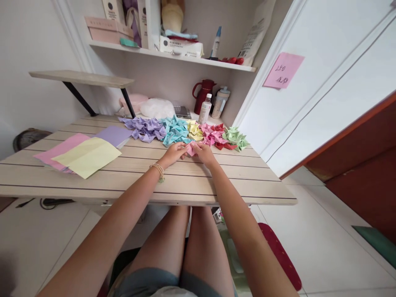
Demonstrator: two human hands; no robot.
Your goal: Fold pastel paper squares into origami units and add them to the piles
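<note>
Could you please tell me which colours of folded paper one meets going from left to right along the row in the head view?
Purple folded pieces → turquoise folded pieces → yellow folded pieces → pink folded pieces → green folded pieces. Red folded pieces overlap their neighbours, so they are left out.

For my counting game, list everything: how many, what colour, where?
Table: one, pale, across view
Held paper: one, pink, middle
Folded papers: many, six colours, table's back
Paper sheets: several, pastel, table's left
Stand: one, pale, table's left
Bottle: one, white-capped, behind papers
Jug: one, red, behind bottle
Tumbler: one, beige, beside jug
Note: one, pink, at right
Shelf goods: several, mixed colours, above
Floor things: several, red, green, below
Left hand, right hand: two, holding paper
Legs: two, below table
</note>
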